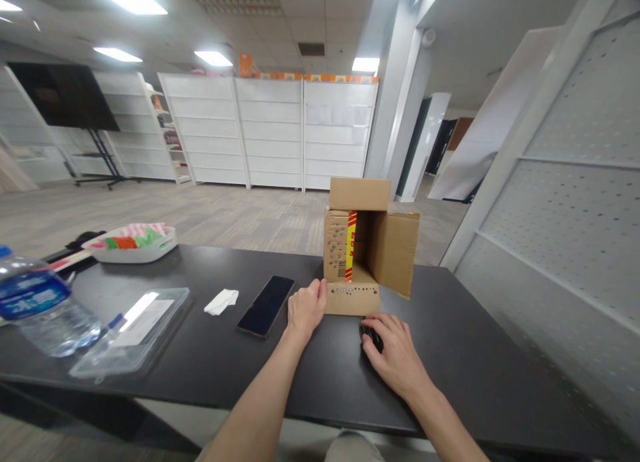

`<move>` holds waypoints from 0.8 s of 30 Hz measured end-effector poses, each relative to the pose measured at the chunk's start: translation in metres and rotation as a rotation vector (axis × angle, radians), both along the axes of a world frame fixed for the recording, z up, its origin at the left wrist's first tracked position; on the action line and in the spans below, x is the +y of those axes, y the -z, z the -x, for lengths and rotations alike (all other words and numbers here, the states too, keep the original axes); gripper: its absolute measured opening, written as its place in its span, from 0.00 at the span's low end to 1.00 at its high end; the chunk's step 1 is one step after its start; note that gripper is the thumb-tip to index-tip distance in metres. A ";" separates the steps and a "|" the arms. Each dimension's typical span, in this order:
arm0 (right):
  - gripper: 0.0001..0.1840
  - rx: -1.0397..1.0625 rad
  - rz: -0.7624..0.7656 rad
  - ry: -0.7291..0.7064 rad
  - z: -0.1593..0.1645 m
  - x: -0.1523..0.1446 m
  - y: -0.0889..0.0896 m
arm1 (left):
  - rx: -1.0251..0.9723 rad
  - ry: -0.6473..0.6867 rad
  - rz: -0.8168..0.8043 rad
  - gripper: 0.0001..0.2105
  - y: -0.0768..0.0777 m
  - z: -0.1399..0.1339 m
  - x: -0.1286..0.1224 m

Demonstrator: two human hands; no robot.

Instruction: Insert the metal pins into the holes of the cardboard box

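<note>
A cardboard box (387, 249) lies on its side on the black table (480, 355), its open end facing me with all flaps spread. My left hand (306, 309) rests against the left edge of the box's lower flap, fingers curled. Just in front of that flap, my right hand (395, 352) lies palm down over a small black object (371, 335), mostly hidden beneath the fingers. Whether the fingers grip it I cannot tell.
A dark phone (266, 305) lies left of my left hand, a crumpled white tissue (221, 301) beyond it. Further left are a clear plastic folder (133, 332), a water bottle (37, 309) and a white tray (131, 242) of colourful items. A white pegboard panel (575, 202) stands at right.
</note>
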State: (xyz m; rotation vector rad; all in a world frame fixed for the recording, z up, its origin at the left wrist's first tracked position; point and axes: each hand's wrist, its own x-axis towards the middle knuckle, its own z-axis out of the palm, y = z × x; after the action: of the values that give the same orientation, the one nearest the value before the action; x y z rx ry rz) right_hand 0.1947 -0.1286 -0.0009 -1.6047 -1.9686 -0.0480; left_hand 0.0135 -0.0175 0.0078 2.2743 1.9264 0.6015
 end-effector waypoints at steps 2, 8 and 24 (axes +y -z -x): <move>0.10 -0.005 0.002 -0.003 0.000 0.000 0.000 | 0.006 -0.003 -0.010 0.25 -0.001 0.000 -0.001; 0.13 -0.007 0.026 -0.012 0.000 0.001 0.000 | 0.030 0.005 -0.006 0.25 -0.003 -0.002 -0.003; 0.19 -0.070 0.060 -0.031 0.000 0.002 0.000 | 0.062 0.023 -0.030 0.25 0.001 -0.003 -0.002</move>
State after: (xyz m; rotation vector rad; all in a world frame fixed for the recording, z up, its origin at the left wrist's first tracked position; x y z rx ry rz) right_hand 0.1946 -0.1270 -0.0013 -1.6300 -2.0660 -0.0341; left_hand 0.0167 -0.0190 0.0066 2.3575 1.9284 0.5669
